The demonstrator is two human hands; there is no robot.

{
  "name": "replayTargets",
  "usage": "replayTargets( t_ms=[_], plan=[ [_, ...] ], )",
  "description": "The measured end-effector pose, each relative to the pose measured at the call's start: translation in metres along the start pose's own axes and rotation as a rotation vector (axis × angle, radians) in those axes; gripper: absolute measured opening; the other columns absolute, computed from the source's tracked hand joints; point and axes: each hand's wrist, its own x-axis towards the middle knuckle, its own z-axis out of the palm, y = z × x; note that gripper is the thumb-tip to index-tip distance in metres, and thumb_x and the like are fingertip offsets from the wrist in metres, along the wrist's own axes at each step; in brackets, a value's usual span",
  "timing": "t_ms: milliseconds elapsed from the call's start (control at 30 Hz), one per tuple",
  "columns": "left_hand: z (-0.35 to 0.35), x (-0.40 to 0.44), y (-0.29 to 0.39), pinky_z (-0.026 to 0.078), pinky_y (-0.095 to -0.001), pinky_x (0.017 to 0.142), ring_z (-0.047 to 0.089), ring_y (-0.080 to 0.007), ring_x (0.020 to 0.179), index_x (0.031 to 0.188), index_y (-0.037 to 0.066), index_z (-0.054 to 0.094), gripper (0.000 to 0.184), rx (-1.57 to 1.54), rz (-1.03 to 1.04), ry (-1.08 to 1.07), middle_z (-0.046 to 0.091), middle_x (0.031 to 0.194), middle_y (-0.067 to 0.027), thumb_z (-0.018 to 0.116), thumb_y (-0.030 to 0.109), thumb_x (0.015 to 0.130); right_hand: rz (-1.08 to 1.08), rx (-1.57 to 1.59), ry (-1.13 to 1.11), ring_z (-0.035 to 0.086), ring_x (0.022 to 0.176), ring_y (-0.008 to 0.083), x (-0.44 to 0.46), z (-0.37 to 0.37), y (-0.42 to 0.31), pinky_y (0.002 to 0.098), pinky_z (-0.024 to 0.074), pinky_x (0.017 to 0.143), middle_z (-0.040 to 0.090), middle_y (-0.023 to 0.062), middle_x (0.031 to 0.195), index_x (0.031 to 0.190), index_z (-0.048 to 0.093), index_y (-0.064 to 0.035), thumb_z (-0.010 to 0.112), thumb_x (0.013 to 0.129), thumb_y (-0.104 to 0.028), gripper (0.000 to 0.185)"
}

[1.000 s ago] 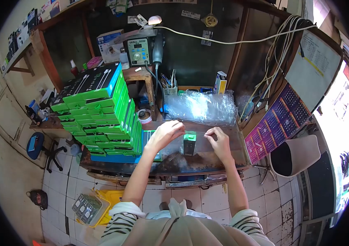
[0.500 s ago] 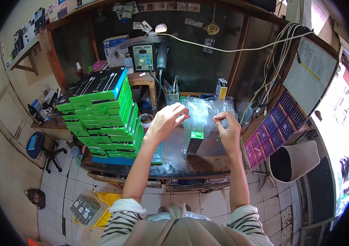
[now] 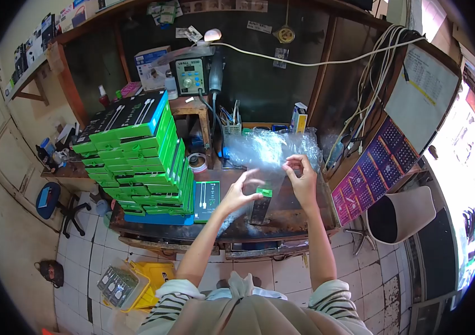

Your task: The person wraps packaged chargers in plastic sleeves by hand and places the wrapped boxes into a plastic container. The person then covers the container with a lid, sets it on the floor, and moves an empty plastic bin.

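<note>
A slim black box with a green end (image 3: 260, 210) stands upright on the dark worktable, at least partly inside or behind clear plastic. My left hand (image 3: 240, 194) is at its left, thumb by the green end, fingers apart and slightly smeared by motion; whether it touches the box I cannot tell. Pinched between the thumb and finger of my right hand (image 3: 303, 180) is the edge of the clear plastic (image 3: 268, 151), which spreads across the space between the hands and toward the back of the table.
Left of my hands rises a tall stack of green-and-black boxes (image 3: 137, 162). One similar flat box (image 3: 208, 201) lies beside it. Farther back are a tape roll (image 3: 197, 162), a pen basket (image 3: 231, 129) and a soldering or hot-air station (image 3: 190, 76). Cables (image 3: 363, 106) hang at right.
My left hand has let go of the plastic and come down toward the box's green end. My right hand keeps its pinch, having shifted slightly left.
</note>
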Motion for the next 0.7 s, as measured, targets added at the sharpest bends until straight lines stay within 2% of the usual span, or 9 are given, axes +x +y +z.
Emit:
replayTargets(
  t_ms=[67,100,167,233,367,467,600,667,700],
  plan=[
    [0.005,-0.001,-0.021,0.043,-0.0325,0.088,0.057,-0.0151,0.097,0.118,0.007,0.048,0.052,-0.199,-0.195,-0.045,0.061,0.104,-0.0065,0.070,0.019,0.072,0.107,0.217,-0.014,0.055,0.073,0.0118,-0.002,0.001,0.019,0.0240,0.0453,0.069,0.058,0.0056,0.084,0.103,0.049,-0.0035,0.063,0.075,-0.001,0.031],
    [0.011,-0.001,-0.018,0.047,-0.0272,0.078,0.059,-0.0110,0.088,0.102,0.004,0.059,0.030,-0.175,-0.114,0.072,0.064,0.095,-0.0051,0.067,0.016,0.075,0.155,0.334,-0.028,0.055,0.077,0.0121,-0.006,0.006,0.028,0.0240,0.0452,0.070,0.057,0.0063,0.089,0.109,0.046,-0.0039,0.064,0.075,-0.001,0.039],
    [0.013,0.002,-0.029,0.046,-0.0258,0.077,0.059,-0.0103,0.087,0.098,0.004,0.060,0.026,-0.101,-0.096,0.097,0.064,0.093,-0.0048,0.066,0.016,0.076,0.274,0.537,-0.139,0.054,0.085,0.0126,-0.024,0.015,0.059,0.0247,0.0443,0.074,0.056,0.0083,0.097,0.121,0.036,-0.0039,0.065,0.074,-0.002,0.055],
    [0.017,0.002,-0.029,0.045,-0.0224,0.070,0.058,-0.0071,0.078,0.089,0.003,0.063,0.018,-0.077,-0.086,0.183,0.064,0.084,-0.0043,0.064,0.017,0.078,0.362,0.500,-0.168,0.054,0.084,0.0118,-0.047,0.029,0.075,0.0252,0.0436,0.075,0.056,0.0073,0.096,0.111,0.045,-0.0031,0.064,0.077,-0.006,0.040],
    [0.019,0.004,-0.031,0.044,-0.0224,0.066,0.055,-0.0056,0.071,0.085,0.003,0.064,0.016,-0.050,-0.213,0.239,0.063,0.076,-0.0027,0.063,0.018,0.079,0.447,0.434,-0.108,0.053,0.079,0.0080,-0.055,0.038,0.086,0.0229,0.0424,0.072,0.059,0.0029,0.083,0.088,0.057,-0.0022,0.062,0.081,-0.011,0.012],
    [0.019,0.008,-0.042,0.043,-0.0219,0.063,0.052,-0.0043,0.067,0.082,0.001,0.064,0.015,-0.098,-0.162,0.295,0.061,0.069,-0.0008,0.063,0.016,0.080,0.411,0.447,-0.062,0.053,0.075,0.0058,-0.042,0.039,0.078,0.0215,0.0420,0.070,0.058,0.0004,0.077,0.080,0.058,-0.0023,0.060,0.082,-0.010,0.009],
    [0.016,0.011,-0.017,0.045,-0.0211,0.063,0.057,-0.0054,0.069,0.082,0.000,0.064,0.015,-0.022,-0.146,0.376,0.064,0.071,-0.0021,0.061,0.014,0.081,0.307,0.303,0.034,0.054,0.076,0.0082,-0.034,0.046,0.072,0.0218,0.0433,0.068,0.059,0.0036,0.082,0.090,0.055,0.0002,0.063,0.080,-0.009,0.016],
    [0.015,0.011,-0.015,0.048,-0.0219,0.063,0.060,-0.0077,0.069,0.085,0.000,0.063,0.015,-0.136,-0.152,0.365,0.065,0.074,-0.0050,0.059,0.014,0.083,0.162,-0.064,0.184,0.050,0.086,0.0184,-0.043,0.050,0.058,0.0288,0.0423,0.073,0.048,0.0095,0.098,0.106,0.046,-0.0019,0.069,0.072,-0.009,0.042],
    [0.014,0.011,-0.014,0.050,-0.0235,0.062,0.062,-0.0104,0.069,0.086,-0.001,0.062,0.016,-0.070,-0.122,0.371,0.066,0.074,-0.0067,0.057,0.014,0.084,0.115,-0.127,0.166,0.048,0.086,0.0204,-0.049,0.051,0.052,0.0307,0.0411,0.075,0.046,0.0103,0.096,0.104,0.047,-0.0023,0.069,0.070,-0.008,0.041]
  ],
)
